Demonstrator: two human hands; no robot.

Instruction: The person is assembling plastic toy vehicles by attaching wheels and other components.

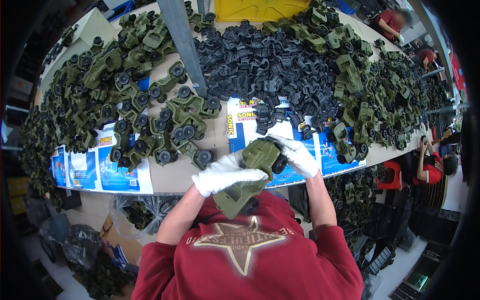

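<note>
An olive-green toy truck [260, 156] with black wheels is held up between my two gloved hands, tilted over the near edge of the table. My left hand [227, 175], in a white glove, wraps round its middle, with the truck's rear end hanging toward my chest. At the far end, my right hand [299, 156], gloved too, grips the front beside a wheel. A dark part shows at that front end, partly hidden by the right fingers. Just beyond my hands lies a big heap of black plastic parts [270, 67].
Piles of green toy trucks [107, 70] cover the table's left, and more green trucks [367, 95] its right. A grey metal post [183, 45] rises between heaps. Printed blue-and-white sheets [120, 162] lie underneath. A yellow crate [260, 9] stands at the back. People work at far right.
</note>
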